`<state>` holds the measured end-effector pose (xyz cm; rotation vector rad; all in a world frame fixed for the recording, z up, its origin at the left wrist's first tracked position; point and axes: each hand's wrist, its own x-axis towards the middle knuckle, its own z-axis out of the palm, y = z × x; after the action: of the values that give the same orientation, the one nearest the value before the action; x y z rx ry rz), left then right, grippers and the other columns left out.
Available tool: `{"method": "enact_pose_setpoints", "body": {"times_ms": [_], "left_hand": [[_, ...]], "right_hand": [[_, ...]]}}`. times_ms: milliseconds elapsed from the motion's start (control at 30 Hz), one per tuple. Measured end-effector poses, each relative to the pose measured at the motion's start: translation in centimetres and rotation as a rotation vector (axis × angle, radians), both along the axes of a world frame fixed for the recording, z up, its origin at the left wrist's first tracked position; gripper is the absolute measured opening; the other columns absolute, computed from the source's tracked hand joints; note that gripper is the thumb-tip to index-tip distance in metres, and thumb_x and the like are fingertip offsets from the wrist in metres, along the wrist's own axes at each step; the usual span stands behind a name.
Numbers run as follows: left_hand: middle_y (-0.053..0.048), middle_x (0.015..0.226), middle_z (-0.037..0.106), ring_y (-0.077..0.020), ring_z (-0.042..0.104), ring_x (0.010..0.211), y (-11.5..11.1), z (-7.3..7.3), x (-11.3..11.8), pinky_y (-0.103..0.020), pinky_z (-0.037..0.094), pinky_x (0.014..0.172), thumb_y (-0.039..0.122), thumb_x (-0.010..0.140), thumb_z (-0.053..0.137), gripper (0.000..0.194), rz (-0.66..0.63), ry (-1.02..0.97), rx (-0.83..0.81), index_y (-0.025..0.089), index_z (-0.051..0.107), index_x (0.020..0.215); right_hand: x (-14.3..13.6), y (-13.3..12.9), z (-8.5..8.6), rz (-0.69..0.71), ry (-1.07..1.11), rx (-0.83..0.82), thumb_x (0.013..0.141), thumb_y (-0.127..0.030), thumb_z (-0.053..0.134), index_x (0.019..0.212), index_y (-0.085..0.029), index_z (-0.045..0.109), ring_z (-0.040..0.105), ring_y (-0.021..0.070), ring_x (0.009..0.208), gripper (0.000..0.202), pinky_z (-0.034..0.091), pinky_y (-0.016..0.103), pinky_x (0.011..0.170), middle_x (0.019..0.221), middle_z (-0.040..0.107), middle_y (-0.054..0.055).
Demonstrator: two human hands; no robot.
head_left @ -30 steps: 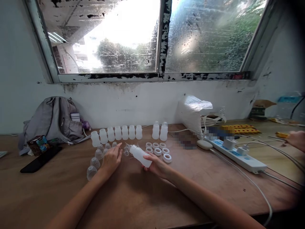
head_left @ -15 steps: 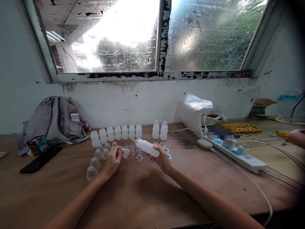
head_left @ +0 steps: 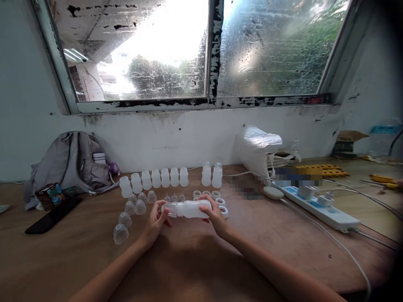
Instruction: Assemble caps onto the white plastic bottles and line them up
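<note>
My right hand (head_left: 215, 214) is closed round the base of a frosted white baby bottle (head_left: 194, 209), held sideways above the table. With closed fingers my left hand (head_left: 158, 218) grips a clear bottle cap (head_left: 171, 209), which sits over the bottle's top end. Behind the bottle stand several clear nipples (head_left: 174, 197), partly covered by it. White collar rings (head_left: 221, 201) lie beyond my right hand. To the left of my left hand are several clear caps (head_left: 121, 233), set out in slanting rows.
A row of open frosted bottles (head_left: 155, 178) stands near the wall, with two capped bottles (head_left: 217, 175) to their right. A backpack (head_left: 74, 161) and a phone (head_left: 53, 216) lie left. At right are a power strip (head_left: 324, 209), cables and a white bag (head_left: 255, 151).
The bottle has turned level and come nearer. My left hand has brought the clear cap onto its top end. The other person's hand at the far right has mostly left the view.
</note>
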<state>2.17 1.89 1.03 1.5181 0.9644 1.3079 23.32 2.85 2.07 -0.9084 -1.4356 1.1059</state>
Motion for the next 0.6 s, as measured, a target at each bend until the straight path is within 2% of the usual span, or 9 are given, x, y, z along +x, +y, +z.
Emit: {"method": "enact_pose_setpoints", "body": {"times_ms": [133, 433, 600], "left_hand": [[0.004, 0.056, 0.053, -0.0125, 0.055, 0.051, -0.3, -0.3, 0.2, -0.024, 0.041, 0.057, 0.049, 0.08, 0.042, 0.046, -0.044, 0.093, 0.037, 0.016, 0.035, 0.111], [0.004, 0.053, 0.05, -0.0118, 0.052, 0.051, -1.4, -0.4, 0.2, -0.023, 0.04, 0.058, 0.042, 0.086, 0.033, 0.034, -0.066, 0.279, 0.159, 0.017, 0.036, 0.11], [0.003, 0.063, 0.049, -0.0083, 0.044, 0.047, -1.8, -0.7, 0.7, -0.018, 0.034, 0.046, 0.038, 0.08, 0.047, 0.036, -0.029, 0.359, 0.282, 0.019, 0.033, 0.107]], "right_hand": [[0.1, -0.4, 0.2, 0.018, -0.027, 0.027, 0.068, -0.037, 0.053, 0.083, -0.02, 0.048, 0.047, 0.0107, 0.057, 0.023, 0.034, 0.015, 0.037, 0.071, 0.046, -0.001], [0.0, -0.9, 0.1, 0.042, -0.07, 0.09, 0.069, -0.039, 0.052, 0.084, -0.02, 0.047, 0.047, 0.0115, 0.061, 0.025, 0.036, 0.015, 0.038, 0.075, 0.046, -0.001], [-0.2, -1.4, -0.3, -0.005, -0.107, 0.165, 0.071, -0.043, 0.05, 0.083, -0.02, 0.046, 0.046, 0.0112, 0.058, 0.026, 0.037, 0.017, 0.039, 0.073, 0.045, -0.001]]}}
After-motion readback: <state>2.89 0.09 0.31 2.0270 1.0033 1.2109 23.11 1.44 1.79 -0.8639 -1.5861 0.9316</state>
